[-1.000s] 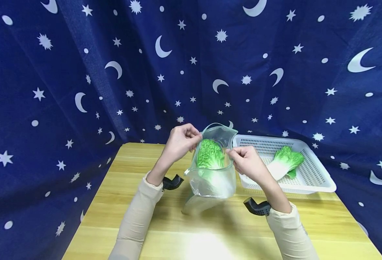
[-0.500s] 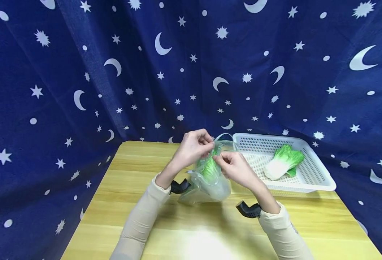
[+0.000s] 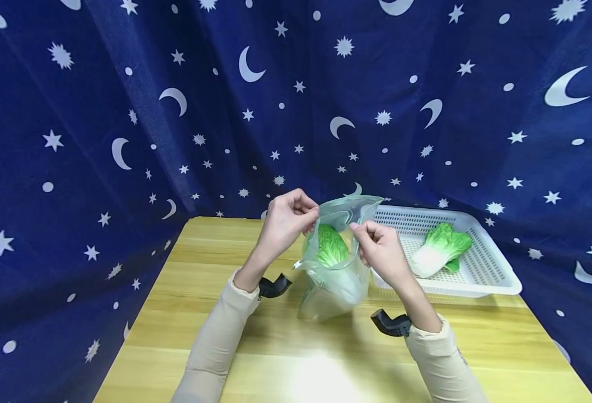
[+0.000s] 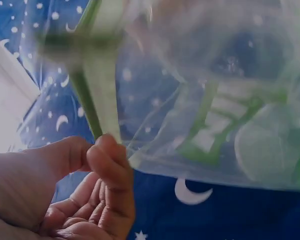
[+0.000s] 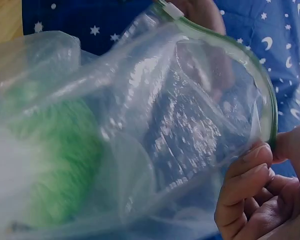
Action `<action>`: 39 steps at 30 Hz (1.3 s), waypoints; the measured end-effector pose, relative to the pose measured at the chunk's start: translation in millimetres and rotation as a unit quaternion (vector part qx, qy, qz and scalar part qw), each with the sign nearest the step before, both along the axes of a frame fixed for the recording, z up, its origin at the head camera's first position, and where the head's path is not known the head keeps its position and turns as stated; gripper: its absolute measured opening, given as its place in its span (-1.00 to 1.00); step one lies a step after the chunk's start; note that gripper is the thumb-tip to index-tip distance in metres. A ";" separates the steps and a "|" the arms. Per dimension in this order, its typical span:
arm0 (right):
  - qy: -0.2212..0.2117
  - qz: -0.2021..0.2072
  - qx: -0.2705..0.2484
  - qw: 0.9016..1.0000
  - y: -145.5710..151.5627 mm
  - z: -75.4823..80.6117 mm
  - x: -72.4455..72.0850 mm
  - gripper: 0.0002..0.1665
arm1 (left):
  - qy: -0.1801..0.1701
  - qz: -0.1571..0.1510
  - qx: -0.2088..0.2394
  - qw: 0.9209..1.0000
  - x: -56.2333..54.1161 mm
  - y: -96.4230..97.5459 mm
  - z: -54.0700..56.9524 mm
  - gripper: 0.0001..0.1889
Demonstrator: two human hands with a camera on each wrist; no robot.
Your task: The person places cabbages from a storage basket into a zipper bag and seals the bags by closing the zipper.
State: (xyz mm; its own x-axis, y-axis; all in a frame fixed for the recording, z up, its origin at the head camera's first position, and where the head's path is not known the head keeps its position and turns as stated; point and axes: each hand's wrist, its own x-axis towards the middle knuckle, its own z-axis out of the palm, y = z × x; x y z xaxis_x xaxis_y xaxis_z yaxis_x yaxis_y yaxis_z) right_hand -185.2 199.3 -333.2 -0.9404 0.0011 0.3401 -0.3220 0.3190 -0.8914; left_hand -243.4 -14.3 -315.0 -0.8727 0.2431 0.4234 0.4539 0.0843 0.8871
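Note:
A clear zip bag (image 3: 333,302) with a green zip strip (image 5: 275,102) stands in the middle of the head view, its mouth spread apart. Inside it is a Chinese cabbage (image 3: 332,247), leafy end up, seen through the film as a green blur in the right wrist view. My left hand (image 3: 287,219) pinches the left side of the bag's rim between thumb and index finger. On the opposite side, my right hand (image 3: 384,253) pinches the rim in the same way. A white slider (image 5: 172,10) sits on the zip strip, at the far end from my right hand.
Right of the bag, a white perforated basket (image 3: 497,282) holds another Chinese cabbage (image 3: 439,252). Both stand on a wooden table (image 3: 215,252). A dark blue curtain (image 3: 296,134) with moons and stars hangs behind the table.
Half a second ago my hands came close together and the bag's mouth narrowed. Now they are apart again, and the mouth is spread. The bag's lower end has shifted slightly right.

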 end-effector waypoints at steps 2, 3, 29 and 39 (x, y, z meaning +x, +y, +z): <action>0.002 0.001 0.004 1.000 0.5 1.4 0.9 -0.51 | 0.000 0.015 0.002 1.000 -3.2 -2.7 0.5 -0.96; 0.002 -0.004 0.005 1.000 1.6 3.1 1.9 -0.52 | -0.004 0.018 0.002 1.000 -5.2 -5.5 0.7 -0.96; -0.153 0.057 0.166 0.973 -0.6 -94.1 -30.6 -0.66 | -0.048 0.056 0.024 0.997 -4.7 -11.4 -28.3 -0.90; -0.185 0.062 0.184 0.963 16.1 -115.7 -25.8 -0.74 | -0.101 0.002 0.064 0.993 -1.7 11.9 -65.4 -0.94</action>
